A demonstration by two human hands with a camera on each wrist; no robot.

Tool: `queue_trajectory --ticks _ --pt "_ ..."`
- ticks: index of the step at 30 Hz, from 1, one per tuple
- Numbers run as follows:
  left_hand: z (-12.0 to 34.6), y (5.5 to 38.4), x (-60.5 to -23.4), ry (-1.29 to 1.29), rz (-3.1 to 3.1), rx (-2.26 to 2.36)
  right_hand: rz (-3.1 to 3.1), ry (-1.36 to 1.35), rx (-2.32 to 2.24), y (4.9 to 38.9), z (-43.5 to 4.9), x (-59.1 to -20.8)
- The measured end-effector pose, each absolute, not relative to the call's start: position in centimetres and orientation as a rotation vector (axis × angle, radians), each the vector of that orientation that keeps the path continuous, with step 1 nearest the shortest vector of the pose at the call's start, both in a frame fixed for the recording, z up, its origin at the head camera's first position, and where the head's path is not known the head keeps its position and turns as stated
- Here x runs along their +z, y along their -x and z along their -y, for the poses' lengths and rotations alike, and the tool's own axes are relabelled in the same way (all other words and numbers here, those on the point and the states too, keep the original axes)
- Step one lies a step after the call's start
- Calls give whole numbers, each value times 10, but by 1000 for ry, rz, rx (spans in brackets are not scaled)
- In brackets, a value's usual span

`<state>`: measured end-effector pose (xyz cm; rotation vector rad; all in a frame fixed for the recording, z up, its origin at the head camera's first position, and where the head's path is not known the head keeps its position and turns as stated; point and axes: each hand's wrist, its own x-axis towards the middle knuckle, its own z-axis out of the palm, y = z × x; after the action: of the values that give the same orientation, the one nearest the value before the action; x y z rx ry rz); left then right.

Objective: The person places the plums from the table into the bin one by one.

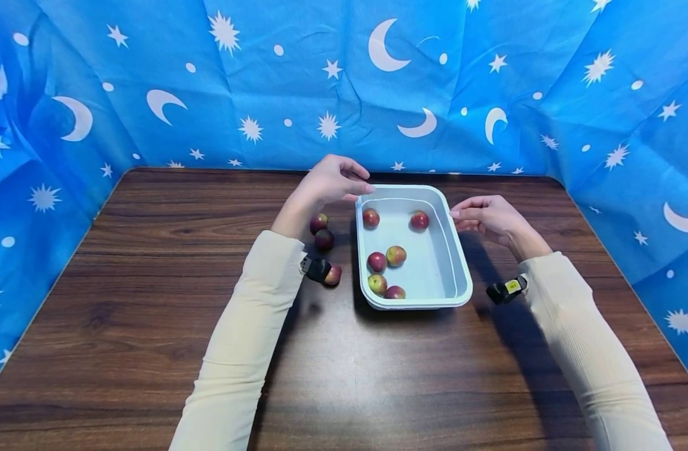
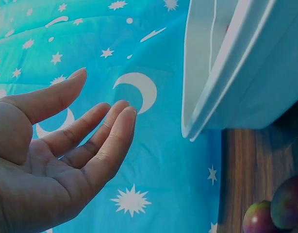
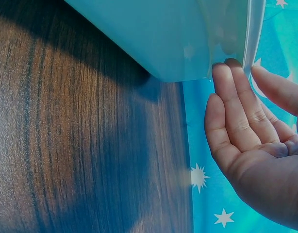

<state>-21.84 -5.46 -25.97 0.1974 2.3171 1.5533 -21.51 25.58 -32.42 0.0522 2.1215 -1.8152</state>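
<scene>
A white rectangular plastic basin [image 1: 461, 263] holds several small round red-and-yellow fruits, among them one red fruit [image 1: 419, 220] by the far right and a yellower fruit [image 1: 396, 255] near the middle. My left hand [image 1: 335, 178] is at the basin's far left corner, palm toward it, thumb and fingers spread with nothing between them. In the left wrist view a gap shows between those fingertips and the rim [image 2: 222, 73]. On the other side, my right hand [image 1: 487, 216] has its fairly straight fingertips [image 3: 221, 68] right at the basin's outer wall, the thumb close under the rim.
Left of the basin, a reddish fruit [image 1: 318, 223] and a dark fruit [image 1: 323, 240] lie together on the brown wooden table [image 1: 152, 300]. Another fruit [image 1: 333, 275] sits nearer, partly behind the left wrist camera. A blue cloth [image 1: 298, 81] with moons and stars hangs around the table.
</scene>
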Motion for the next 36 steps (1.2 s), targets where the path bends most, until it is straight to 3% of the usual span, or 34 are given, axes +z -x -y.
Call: queue_trajectory --ticks 36 --pt "101 227 -283 -137 -2318 1519 -2119 -38 -1810 216 -256 -325"
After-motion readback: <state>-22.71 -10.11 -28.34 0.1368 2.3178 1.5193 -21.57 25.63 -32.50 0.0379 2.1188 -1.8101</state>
